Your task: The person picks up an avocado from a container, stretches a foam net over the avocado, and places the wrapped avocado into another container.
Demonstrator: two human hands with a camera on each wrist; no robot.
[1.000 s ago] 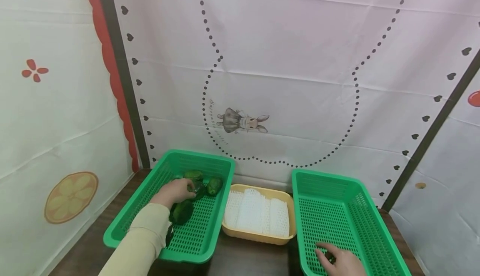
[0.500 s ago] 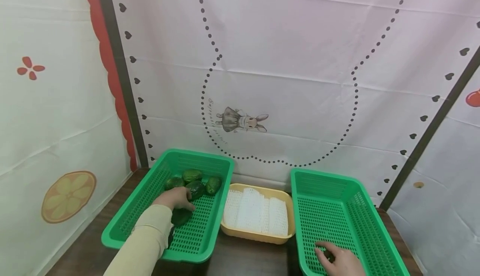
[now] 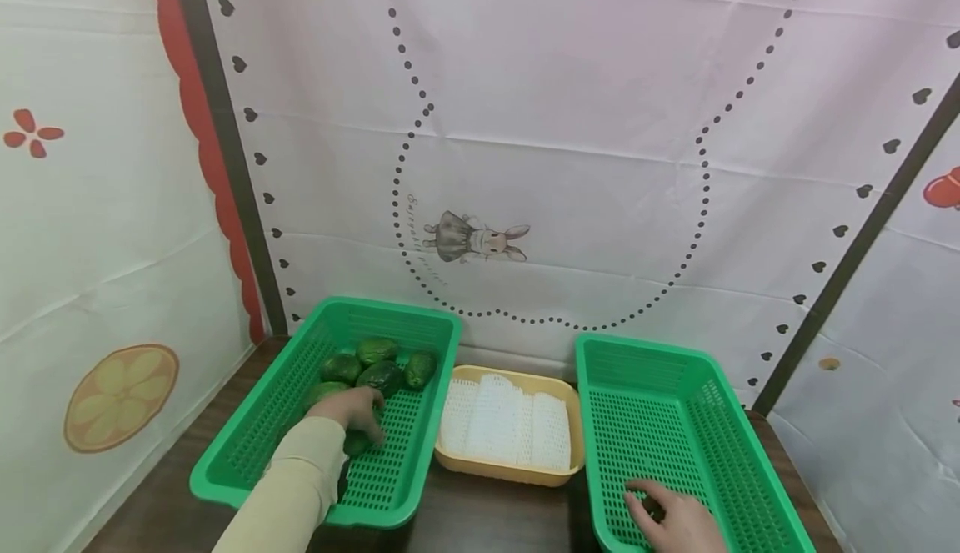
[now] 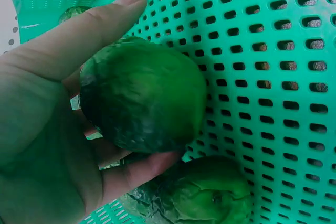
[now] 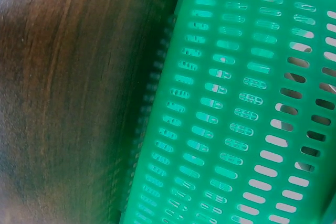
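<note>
In the head view, my left hand [image 3: 354, 413] reaches into the left green basket [image 3: 442, 369], over its near avocados. The left wrist view shows its fingers curled round a dark green avocado [image 4: 144, 95], thumb stretched along the upper side. Another avocado [image 4: 215, 190] with a wrinkled skin lies just below. Several more avocados [image 3: 382, 376] are grouped toward the basket's far end. My right hand [image 3: 678, 521] hovers over the near part of the right green basket [image 3: 637, 415], fingers loosely bent and holding nothing. The right wrist view leaves that hand out.
Between the two baskets stands a yellow tray [image 3: 510, 476] with white foam net sleeves [image 3: 498, 424] in it. All rest on a dark wooden table [image 3: 480, 507]. A printed white curtain [image 3: 585, 203] rises behind. The right basket's slotted wall [image 5: 220, 103] fills much of the right wrist view.
My left hand has left an avocado farther back and come nearer, onto a front one. Avocados it had covered now show. The right hand stays about where it was.
</note>
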